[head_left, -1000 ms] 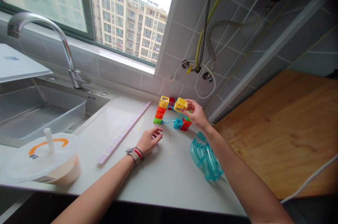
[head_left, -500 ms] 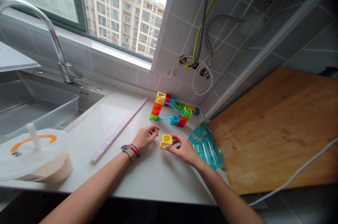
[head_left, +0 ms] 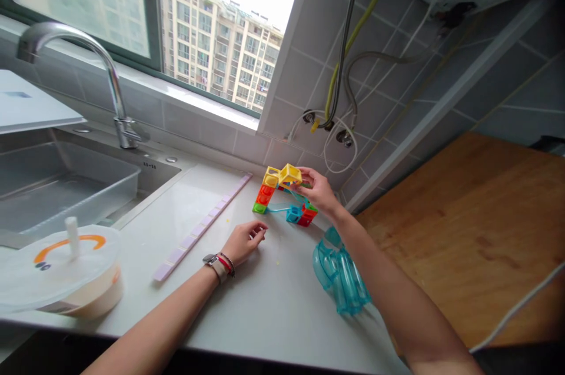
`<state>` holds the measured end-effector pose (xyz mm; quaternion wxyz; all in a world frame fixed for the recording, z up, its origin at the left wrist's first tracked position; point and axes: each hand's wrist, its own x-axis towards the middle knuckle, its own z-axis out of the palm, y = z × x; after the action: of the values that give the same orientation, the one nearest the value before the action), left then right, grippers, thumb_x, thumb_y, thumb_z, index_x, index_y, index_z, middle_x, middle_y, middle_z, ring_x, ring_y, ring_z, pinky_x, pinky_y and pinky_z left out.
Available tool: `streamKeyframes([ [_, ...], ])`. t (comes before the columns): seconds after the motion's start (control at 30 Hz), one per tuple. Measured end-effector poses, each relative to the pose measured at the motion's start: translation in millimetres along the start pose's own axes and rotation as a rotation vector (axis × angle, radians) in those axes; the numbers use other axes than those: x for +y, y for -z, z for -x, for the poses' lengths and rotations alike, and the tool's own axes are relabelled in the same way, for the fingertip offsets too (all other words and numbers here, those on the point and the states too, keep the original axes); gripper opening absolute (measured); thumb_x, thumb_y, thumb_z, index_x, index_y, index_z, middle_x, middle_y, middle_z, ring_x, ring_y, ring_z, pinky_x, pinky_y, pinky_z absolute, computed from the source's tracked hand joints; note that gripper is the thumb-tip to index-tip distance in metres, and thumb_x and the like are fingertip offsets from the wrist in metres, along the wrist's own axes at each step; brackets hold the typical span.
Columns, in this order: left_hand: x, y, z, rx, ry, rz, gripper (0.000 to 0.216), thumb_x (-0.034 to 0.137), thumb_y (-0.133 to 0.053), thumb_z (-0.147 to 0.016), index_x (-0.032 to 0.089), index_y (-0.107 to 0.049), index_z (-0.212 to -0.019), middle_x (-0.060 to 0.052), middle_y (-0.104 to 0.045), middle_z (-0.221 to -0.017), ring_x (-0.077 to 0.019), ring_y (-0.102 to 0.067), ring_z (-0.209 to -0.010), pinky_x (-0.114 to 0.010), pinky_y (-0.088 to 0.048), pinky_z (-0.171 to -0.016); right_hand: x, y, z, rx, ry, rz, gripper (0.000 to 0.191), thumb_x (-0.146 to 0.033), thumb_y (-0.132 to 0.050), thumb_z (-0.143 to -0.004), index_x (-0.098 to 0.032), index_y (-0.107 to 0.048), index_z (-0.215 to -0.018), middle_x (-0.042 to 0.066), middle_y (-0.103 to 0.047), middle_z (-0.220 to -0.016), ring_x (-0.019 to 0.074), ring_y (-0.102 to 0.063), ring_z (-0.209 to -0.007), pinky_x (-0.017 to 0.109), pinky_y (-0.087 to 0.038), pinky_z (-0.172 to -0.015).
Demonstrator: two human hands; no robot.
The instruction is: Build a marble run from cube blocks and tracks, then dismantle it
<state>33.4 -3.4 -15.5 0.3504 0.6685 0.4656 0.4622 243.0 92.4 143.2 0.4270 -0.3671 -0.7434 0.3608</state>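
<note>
right fingers [head_left: 308, 175] grip yellow cube [head_left: 290, 175], edge perhaps touching tower [head_left: 265, 193]; left fingers [head_left: 256, 226] slack, apart.

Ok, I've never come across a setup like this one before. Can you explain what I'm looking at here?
There is no machine: these are a person's bare hands, seen by a camera worn on that person's head, looking forward and down. The right hand holds a yellow block up beside a small structure of coloured blocks; whether they touch is hard to tell. The left hand holds nothing, on or just above the white counter. Also on the counter are a pale purple strip, some clear turquoise pieces and a lidded tub. To the left is a sink with a curved faucet.
</note>
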Motion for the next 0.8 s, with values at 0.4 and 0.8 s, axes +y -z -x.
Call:
streamKeyframes([
  [0.4,-1,0,-2,0.0,0.02,-0.009,0.025,0.036,-0.055,-0.096,0.019,-0.072,-0.101,-0.005,-0.076,-0.077,-0.0179,-0.071,-0.07,-0.028,-0.053,-0.064,30,-22,-72,-0.047,-0.066,0.115,0.065,-0.044,-0.092,-0.066,-0.016,-0.068,-0.119,0.01,-0.078,-0.105,0.0228,-0.074,-0.092,0.04,-0.062,-0.088],
  [0.8,1,1,-2,-0.044,0.003,0.014,0.026,0.039,-0.056,-0.095,0.019,-0.072,-0.103,-0.005,-0.076,-0.079,-0.0188,-0.072,-0.072,-0.028,-0.054,-0.064,18,70,23,0.2,-0.091,0.42,0.054,-0.058,-0.061,-0.093,-0.018,-0.063,-0.13,0.012,-0.075,-0.116,0.0225,-0.071,-0.106,0.036,-0.058,-0.094],
])
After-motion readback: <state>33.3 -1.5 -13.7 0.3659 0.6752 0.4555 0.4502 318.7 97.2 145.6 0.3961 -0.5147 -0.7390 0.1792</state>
